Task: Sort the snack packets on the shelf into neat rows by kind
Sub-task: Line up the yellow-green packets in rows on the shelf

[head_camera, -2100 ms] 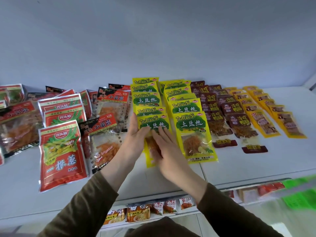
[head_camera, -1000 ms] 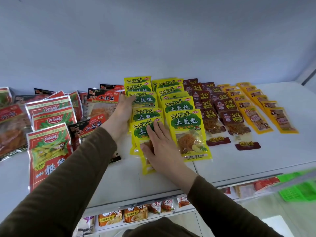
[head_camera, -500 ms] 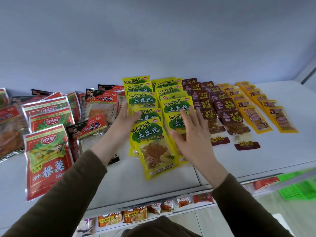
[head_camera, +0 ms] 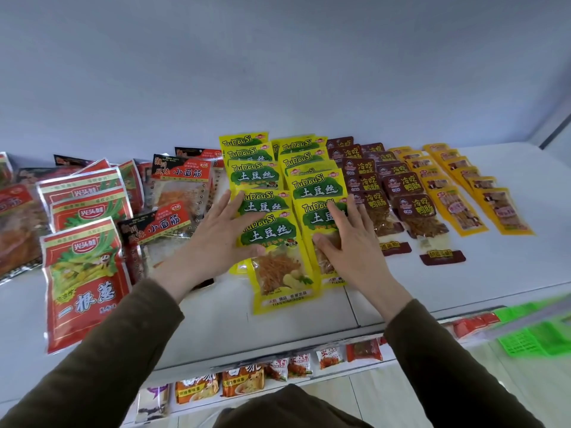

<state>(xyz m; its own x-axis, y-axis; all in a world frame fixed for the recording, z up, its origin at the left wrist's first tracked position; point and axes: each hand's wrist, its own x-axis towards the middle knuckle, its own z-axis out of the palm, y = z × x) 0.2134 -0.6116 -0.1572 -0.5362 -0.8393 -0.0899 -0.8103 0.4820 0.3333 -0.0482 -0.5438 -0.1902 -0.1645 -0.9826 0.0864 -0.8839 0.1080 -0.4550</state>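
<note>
Flat, spread left hand (head_camera: 221,239) and right hand (head_camera: 349,242) half-hiding the front yellow packets (head_camera: 278,257).

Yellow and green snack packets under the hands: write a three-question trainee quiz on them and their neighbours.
1. True or false: the left hand curls round and lifts a yellow and green plastic packet.
2. Multiple choice: directly right of the two yellow and green rows lie A) big red foil bags, B) dark maroon packets, C) green baskets.
3. Fill in: the right hand lies flat on the ____ yellow and green row.

Key
1. False: its fingers are straight, resting on the left row.
2. B: the dark maroon packets; orange-yellow pouches lie further right.
3. Right.
</note>
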